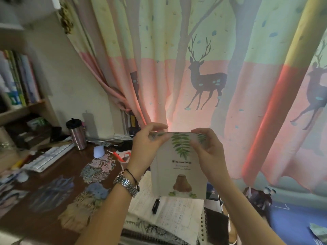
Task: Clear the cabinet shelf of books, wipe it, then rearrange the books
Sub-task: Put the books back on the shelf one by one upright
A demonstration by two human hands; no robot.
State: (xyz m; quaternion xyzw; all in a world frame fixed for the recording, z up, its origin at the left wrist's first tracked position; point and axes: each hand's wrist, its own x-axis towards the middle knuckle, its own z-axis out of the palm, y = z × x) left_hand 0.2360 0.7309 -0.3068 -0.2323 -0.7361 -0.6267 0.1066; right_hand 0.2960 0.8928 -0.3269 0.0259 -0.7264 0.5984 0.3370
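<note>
Book (178,167) held upright above desk papers (177,213); left hand (145,149) and right hand (208,152) grip its top corners.

We see a dark wooden bench (58,167) carrying a white keyboard (47,157) at its left edge, a steel tumbler (77,134) toward the far edge, paper cutouts (97,167) across the middle, and open notebooks (169,214) with a black pen (155,206) at the near right corner.
</note>
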